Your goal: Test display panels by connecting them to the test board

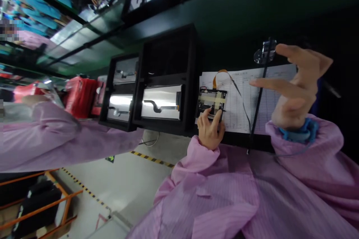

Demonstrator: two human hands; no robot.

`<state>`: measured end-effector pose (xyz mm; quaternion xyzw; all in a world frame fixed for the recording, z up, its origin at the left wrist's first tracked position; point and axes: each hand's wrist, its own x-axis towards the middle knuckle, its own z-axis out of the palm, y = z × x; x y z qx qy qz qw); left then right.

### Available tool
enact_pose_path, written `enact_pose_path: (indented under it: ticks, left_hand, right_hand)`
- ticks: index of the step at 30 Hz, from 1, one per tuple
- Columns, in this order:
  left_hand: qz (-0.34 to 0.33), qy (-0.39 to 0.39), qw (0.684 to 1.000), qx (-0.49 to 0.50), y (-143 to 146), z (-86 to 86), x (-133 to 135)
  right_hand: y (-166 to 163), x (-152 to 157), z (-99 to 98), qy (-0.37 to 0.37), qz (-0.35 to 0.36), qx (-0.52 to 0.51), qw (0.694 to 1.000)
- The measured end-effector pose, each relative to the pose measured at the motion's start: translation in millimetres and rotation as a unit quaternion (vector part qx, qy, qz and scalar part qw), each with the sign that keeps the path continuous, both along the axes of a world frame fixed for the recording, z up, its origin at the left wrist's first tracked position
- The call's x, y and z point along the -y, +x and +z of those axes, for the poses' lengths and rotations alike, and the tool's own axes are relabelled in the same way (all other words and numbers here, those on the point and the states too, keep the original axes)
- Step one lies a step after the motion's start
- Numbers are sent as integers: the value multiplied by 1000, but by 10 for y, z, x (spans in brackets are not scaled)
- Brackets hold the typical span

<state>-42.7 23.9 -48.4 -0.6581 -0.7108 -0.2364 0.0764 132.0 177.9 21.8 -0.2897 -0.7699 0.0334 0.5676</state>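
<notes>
Dk green bench (230, 46): 2 adjoining blk trays (192, 78), printed paper (237, 115) just beside.

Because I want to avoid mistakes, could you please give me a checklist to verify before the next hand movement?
1. Left hand fingertips on the black device: ok.
2. Right hand holding nothing: ok, as far as visible.
3. Blue wristband on right wrist: ok.
4. Black rod out of line with the printed sheets: not ok, it crosses them.
5. Orange ribbon properly seated: cannot tell.
</notes>
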Motion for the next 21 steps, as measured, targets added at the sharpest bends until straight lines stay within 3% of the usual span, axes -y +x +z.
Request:
enact_pose_path:
  ticks: [5,12,15,18,21]
  left_hand:
    - [-2,-11,1000,-28,12,43,-10]
    - [-3,0,998,-57,11,19,-14]
    - [-10,1,999,-53,1,23,2]
    - [-37,3,999,-24,-23,16,28]
    - [-61,-8,998,5,-40,0,35]
  right_hand:
    - [26,37,41,-31,-16,48,998]
    - [27,17,43,-14,15,16,1000]
    - [114,127,195,-92,42,61,993]
    - [317,340,422,-211,74,116,968]
    - [580,567,590,-317,24,157,935]
